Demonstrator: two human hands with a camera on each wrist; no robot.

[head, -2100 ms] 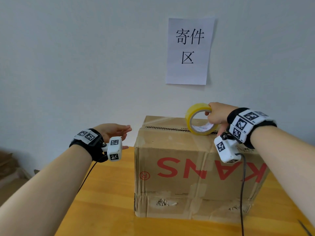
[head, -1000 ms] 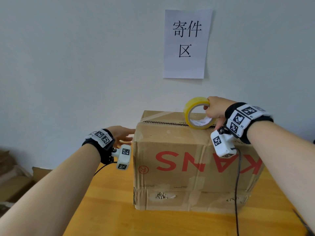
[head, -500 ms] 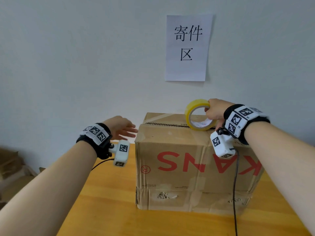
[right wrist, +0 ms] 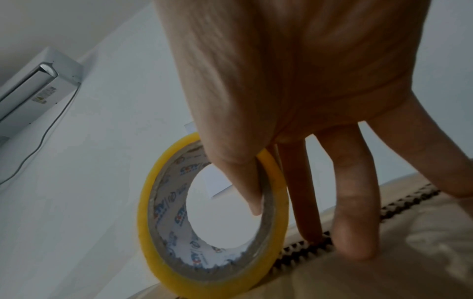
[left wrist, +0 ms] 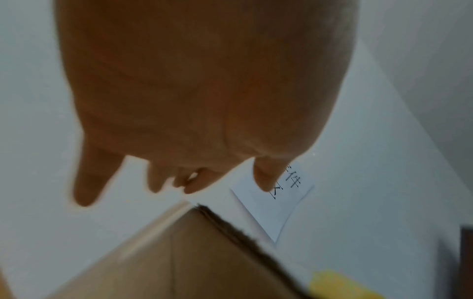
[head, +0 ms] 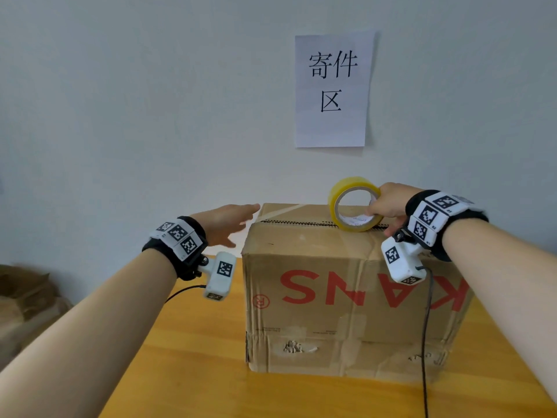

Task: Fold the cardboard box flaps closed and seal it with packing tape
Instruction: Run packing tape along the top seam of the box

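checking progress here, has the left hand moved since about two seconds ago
Yes. The left hand has risen and shifted right toward the cardboard box; its fingertips now reach the box's top left corner, where before it hung lower, clear of the box's left side.

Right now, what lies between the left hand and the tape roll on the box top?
Only the box's bare top with its flap seam, in the head view, between left hand and tape roll.

Pale wall [head: 150,101], paper sign [head: 333,89], wooden table [head: 196,357]
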